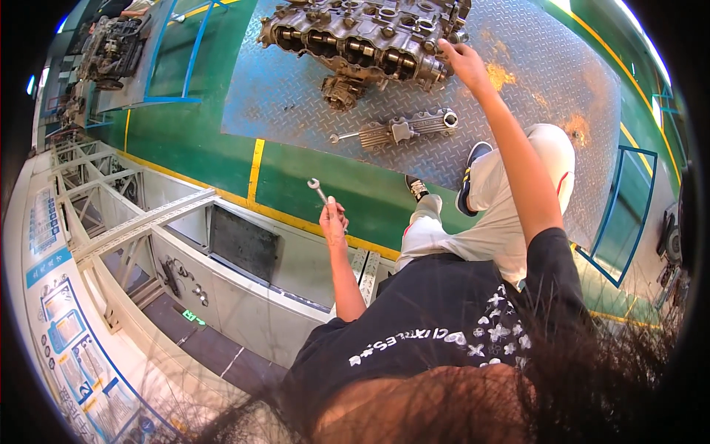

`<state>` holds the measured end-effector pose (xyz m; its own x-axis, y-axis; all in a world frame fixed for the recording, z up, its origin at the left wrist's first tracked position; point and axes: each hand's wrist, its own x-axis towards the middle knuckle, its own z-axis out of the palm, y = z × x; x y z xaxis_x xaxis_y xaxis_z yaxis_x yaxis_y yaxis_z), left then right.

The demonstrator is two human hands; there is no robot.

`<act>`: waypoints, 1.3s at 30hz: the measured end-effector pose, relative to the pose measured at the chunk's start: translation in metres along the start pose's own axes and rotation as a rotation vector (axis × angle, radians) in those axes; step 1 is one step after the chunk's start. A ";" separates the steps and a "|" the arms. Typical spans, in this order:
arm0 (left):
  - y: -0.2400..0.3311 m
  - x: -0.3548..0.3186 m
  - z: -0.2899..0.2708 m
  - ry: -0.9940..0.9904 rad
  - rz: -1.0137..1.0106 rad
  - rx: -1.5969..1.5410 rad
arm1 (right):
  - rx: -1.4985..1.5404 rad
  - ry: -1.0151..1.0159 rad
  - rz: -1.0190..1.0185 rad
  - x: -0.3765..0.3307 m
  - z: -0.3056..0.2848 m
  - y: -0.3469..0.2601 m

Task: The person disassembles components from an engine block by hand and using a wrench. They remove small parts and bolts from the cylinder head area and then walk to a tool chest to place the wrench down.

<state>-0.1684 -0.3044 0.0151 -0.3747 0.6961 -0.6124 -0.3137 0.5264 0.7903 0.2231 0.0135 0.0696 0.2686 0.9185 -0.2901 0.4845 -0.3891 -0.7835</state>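
Observation:
In my left hand (334, 219) is a metal wrench (316, 185), its open-ended jaw pointing up and away from me, held out over the floor left of the table. Farther off, my right hand (464, 65) is at the right end of a greasy engine block (355, 37). Its thumb and fingers close around something small at the engine's top edge, hidden by the fingers. Nearer me lies a ribbed metal engine cover (414, 129). Against its left end rests a second wrench (344, 138).
Engine and cover sit on a worn diamond-plate table (296, 118) with rusty patches. Left of me runs a pale metal frame (148, 226) with open bays. Blue stands (634, 211) are at both sides. Another engine (115, 48) stands at the far left.

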 end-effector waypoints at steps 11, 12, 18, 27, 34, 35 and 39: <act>-0.014 -0.022 -0.003 -0.009 0.006 -0.027 | -0.444 0.033 -0.756 0.005 -0.006 -0.051; -0.017 -0.024 -0.008 -0.004 0.009 -0.036 | -0.410 -0.016 -0.747 0.007 -0.004 -0.059; -0.038 -0.037 -0.022 0.085 -0.026 -0.040 | -0.487 0.016 -0.806 0.027 0.001 -0.058; -0.051 -0.059 -0.017 0.103 -0.080 -0.075 | -0.495 -0.002 -0.414 0.021 0.000 -0.050; -0.050 -0.063 -0.009 0.139 -0.059 -0.039 | 0.168 -0.418 0.263 0.043 0.000 -0.036; -0.050 -0.063 -0.008 0.136 -0.070 -0.045 | 0.115 -0.386 0.220 0.042 0.003 -0.037; -0.046 -0.064 -0.005 0.150 -0.080 -0.016 | 0.158 -0.326 0.223 0.038 0.011 -0.036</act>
<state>-0.1344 -0.3756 0.0178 -0.4733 0.5712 -0.6706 -0.3608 0.5688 0.7391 0.2063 0.0630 0.0810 0.0625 0.7972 -0.6005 0.3045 -0.5882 -0.7492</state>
